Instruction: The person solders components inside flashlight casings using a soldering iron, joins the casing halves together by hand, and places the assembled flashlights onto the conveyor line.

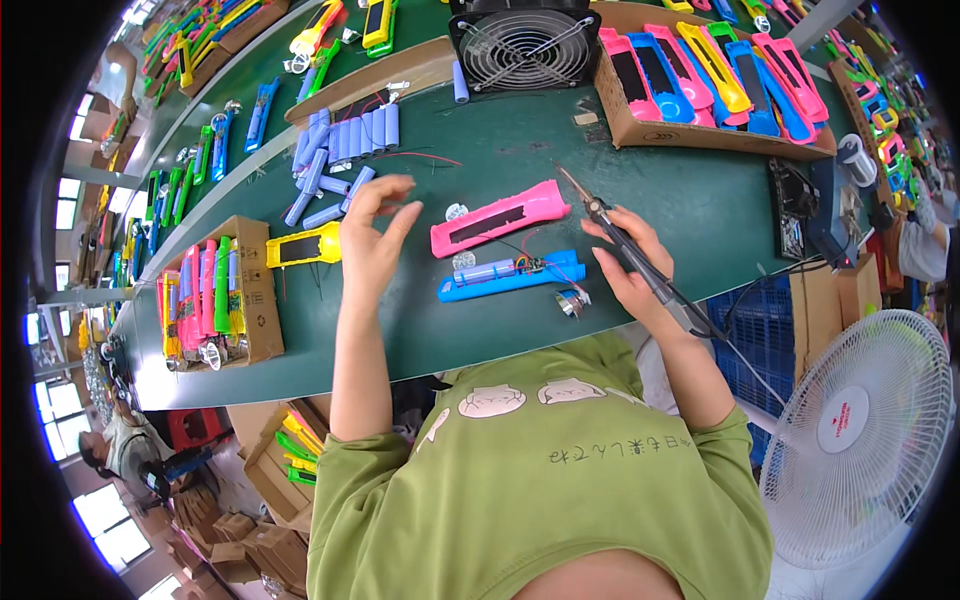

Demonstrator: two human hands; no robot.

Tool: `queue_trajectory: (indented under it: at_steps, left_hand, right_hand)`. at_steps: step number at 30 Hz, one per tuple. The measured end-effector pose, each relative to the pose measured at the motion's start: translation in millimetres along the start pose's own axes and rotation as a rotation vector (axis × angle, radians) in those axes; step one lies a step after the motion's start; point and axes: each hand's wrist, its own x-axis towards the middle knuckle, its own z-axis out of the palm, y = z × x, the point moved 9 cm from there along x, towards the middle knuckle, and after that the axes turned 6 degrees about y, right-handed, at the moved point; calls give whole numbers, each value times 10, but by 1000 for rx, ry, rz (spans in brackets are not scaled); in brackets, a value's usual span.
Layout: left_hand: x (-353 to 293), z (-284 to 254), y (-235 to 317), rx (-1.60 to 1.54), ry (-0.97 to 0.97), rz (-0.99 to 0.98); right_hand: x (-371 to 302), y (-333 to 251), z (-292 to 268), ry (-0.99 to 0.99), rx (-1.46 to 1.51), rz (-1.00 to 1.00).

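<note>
My left hand [372, 240] hovers over the left part of the bench, thumb and fingers apart with nothing between them. Close beyond it lie several purple cylindrical batteries [312, 178]. My right hand [654, 258] grips a soldering iron [627, 246], its tip pointing up and to the left. Between the hands rests a pink plastic casing [512, 208] with a dark slot. Nearer to me, a blue casing [512, 284] holds a purple battery [485, 272] and a small wired circuit board [530, 264]. A round silvery lamp part [571, 302] sits at its near edge.
A yellow casing [305, 246] lies beside a carton [262, 290] of colourful casings at left. A black fan [525, 48] stands at the back, beside a box [680, 138] of casings. The soldering station [838, 205] is at right; a white fan [858, 430] stands below.
</note>
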Motion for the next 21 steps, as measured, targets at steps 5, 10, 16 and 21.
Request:
queue_trajectory:
  at_steps: [5, 10, 16, 21]
  left_hand:
    - [-333, 361, 597, 277, -80, 241]
    - [-609, 941, 790, 397, -218, 295]
    - [-723, 1067, 623, 236, -305, 141]
    - [-762, 931, 830, 187, -213, 289]
  right_hand:
    - [130, 178, 170, -132, 98, 152]
    - [262, 163, 353, -281, 99, 110]
    - [162, 309, 424, -324, 156, 210]
    - [61, 140, 316, -278, 88, 112]
